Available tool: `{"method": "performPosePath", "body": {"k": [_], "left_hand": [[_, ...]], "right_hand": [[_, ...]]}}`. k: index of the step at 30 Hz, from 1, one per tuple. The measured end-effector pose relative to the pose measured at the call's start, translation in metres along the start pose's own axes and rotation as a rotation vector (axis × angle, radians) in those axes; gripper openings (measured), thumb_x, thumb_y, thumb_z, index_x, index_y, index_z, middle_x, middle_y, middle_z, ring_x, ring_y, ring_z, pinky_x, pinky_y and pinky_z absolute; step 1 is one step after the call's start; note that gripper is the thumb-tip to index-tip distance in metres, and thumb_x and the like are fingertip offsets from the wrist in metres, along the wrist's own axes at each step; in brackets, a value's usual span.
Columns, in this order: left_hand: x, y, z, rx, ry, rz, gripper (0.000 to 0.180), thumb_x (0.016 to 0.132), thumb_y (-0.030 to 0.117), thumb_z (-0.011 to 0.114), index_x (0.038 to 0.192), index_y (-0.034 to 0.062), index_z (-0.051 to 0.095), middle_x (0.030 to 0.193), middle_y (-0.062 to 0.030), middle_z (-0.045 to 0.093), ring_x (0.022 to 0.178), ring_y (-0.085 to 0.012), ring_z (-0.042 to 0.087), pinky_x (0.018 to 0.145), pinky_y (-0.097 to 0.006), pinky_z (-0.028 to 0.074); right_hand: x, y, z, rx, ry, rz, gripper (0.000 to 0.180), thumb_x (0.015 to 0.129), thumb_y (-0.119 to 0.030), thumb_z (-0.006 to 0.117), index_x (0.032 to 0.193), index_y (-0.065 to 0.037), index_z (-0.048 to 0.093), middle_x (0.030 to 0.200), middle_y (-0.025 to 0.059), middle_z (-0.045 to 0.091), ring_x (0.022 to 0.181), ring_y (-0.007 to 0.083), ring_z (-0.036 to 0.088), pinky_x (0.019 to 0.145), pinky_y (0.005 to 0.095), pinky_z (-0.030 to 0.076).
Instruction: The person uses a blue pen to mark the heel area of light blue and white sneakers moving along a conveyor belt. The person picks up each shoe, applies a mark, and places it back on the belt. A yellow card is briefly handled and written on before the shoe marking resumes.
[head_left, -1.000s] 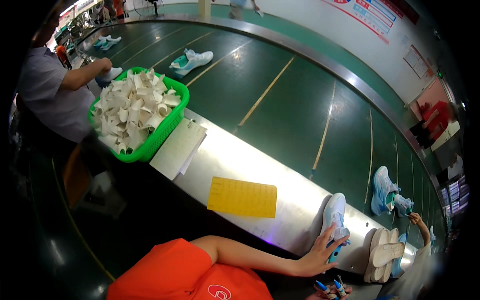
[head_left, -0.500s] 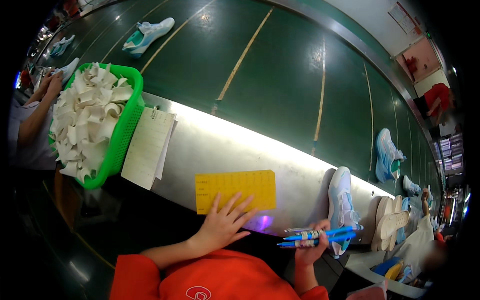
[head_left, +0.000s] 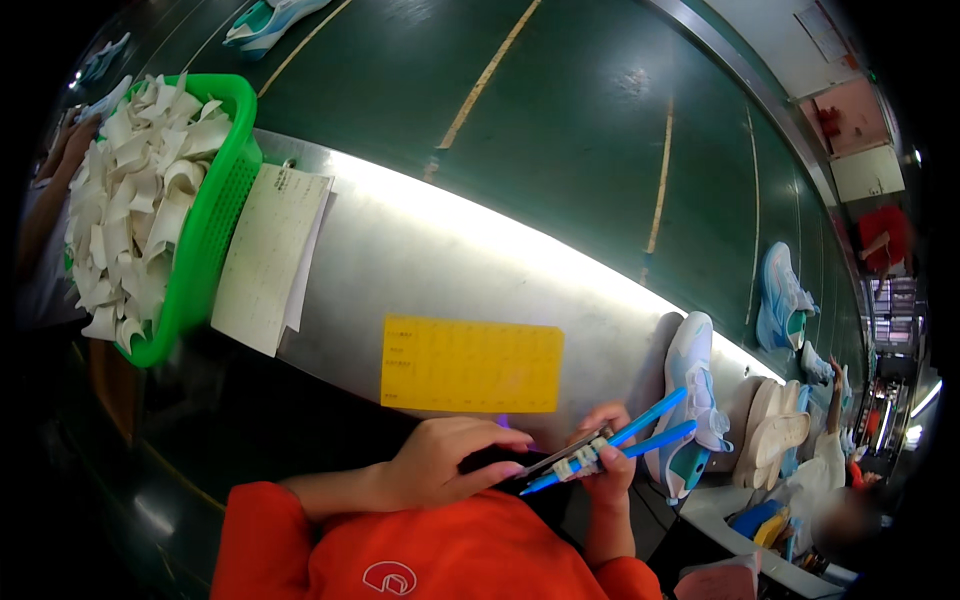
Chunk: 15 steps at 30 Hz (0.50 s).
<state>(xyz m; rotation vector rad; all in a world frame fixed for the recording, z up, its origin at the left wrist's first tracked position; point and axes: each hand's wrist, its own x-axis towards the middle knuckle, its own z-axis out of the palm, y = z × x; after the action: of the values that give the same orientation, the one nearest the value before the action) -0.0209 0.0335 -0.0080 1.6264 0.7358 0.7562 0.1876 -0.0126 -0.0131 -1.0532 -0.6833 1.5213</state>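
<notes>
My right hand [head_left: 608, 470] is closed around a bundle of blue pens [head_left: 650, 418] with pale wrapping around their shafts. A thin grey pen-like piece [head_left: 562, 455] sticks out of the same bundle toward my left hand. My left hand [head_left: 450, 462] is held in front of my body, thumb and fingers apart, its fingertips close to the pens' lower ends; whether they touch is unclear. Just beyond it, a yellow printed card [head_left: 472, 365] lies flat on the metal ledge [head_left: 430, 260]. A white and light-blue sneaker [head_left: 690, 375] stands right of the pens, partly behind them.
At left stands a green basket [head_left: 225, 215] heaped with white scraps [head_left: 140, 210], beside hanging paper sheets [head_left: 268, 255]. Beyond the ledge runs a green conveyor [head_left: 560, 130] carrying another sneaker [head_left: 778, 300]. Cream soles [head_left: 775, 440] stand at right. Other people work at both sides.
My left hand has lifted off the yellow card and come to the pens' lower ends. The pens, still in my right hand, have tilted upward to the right. The view has shifted slightly.
</notes>
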Motion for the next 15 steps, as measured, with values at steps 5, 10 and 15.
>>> {"method": "performPosePath", "body": {"k": [5,10,15], "left_hand": [[-0.007,-0.006,0.006,-0.468,-0.204,-0.533,0.018,0.076,0.010,0.070,0.089,-0.0029,0.066,0.081,-0.0094,0.067,0.072,-0.0107,0.063,0.070,-0.022,0.049],[-0.029,-0.014,0.003,-0.283,0.010,-0.449,0.018,0.075,0.008,0.070,0.090,-0.0024,0.066,0.083,-0.0090,0.067,0.072,-0.0113,0.063,0.068,-0.022,0.050],[-0.033,-0.017,0.001,-0.297,0.018,-0.429,0.016,0.075,0.007,0.070,0.088,-0.0021,0.066,0.082,-0.0091,0.067,0.072,-0.0112,0.063,0.067,-0.022,0.050]], "right_hand": [[0.004,-0.004,0.006,-0.212,-0.079,0.199,0.050,0.083,-0.015,0.057,0.125,0.000,0.035,0.068,0.0070,0.058,0.052,0.0100,0.053,0.048,0.0183,0.040],[0.033,-0.002,-0.021,-0.494,0.145,0.176,0.056,0.080,-0.006,0.060,0.130,-0.004,0.035,0.061,0.0026,0.057,0.053,0.0081,0.054,0.047,0.0170,0.038],[0.051,0.006,-0.023,-0.733,0.406,-0.159,0.055,0.076,-0.002,0.066,0.125,-0.003,0.041,0.077,0.0042,0.056,0.057,0.0065,0.052,0.051,0.0169,0.038]]}}
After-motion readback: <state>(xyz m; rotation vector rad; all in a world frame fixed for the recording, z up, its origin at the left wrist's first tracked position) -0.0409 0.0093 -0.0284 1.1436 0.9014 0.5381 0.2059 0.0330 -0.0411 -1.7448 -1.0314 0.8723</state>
